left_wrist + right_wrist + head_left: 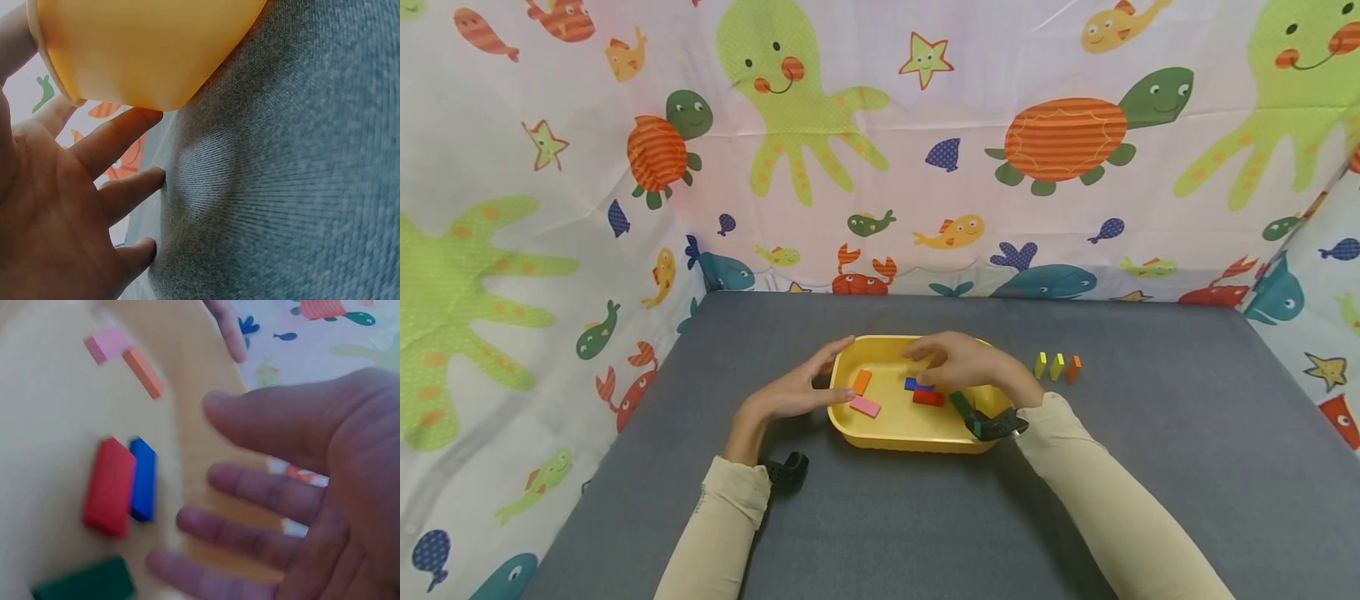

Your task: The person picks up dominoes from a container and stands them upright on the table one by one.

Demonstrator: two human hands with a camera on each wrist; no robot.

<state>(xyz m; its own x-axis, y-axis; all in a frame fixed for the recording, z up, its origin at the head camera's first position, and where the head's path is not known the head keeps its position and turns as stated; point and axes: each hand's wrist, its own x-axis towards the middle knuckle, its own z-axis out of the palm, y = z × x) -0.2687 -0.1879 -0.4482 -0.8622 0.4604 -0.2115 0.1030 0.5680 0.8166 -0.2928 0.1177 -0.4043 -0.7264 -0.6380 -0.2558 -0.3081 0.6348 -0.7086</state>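
A yellow tub point(891, 435) holds small wooden blocks lying flat: an orange block point(862, 382), a pink block point(865, 406), a blue block point(912, 384), a red block point(928, 398) and a green block point(960, 405). My left hand point(793, 390) spreads across the tub's left end, thumb over the rim; in the left wrist view its straight fingers point(119, 140) touch or lie beside the outer wall. Over the tub's far side hovers my right hand point(962, 360), nothing in it. In the right wrist view its spread fingers point(250, 534) are apart from the blocks.
Right of the tub, two yellow blocks point(1057, 367) and another orange block point(1073, 368) stand upright on the grey tabletop point(880, 525). A curtain point(865, 167) printed with sea animals hangs behind and along both sides.
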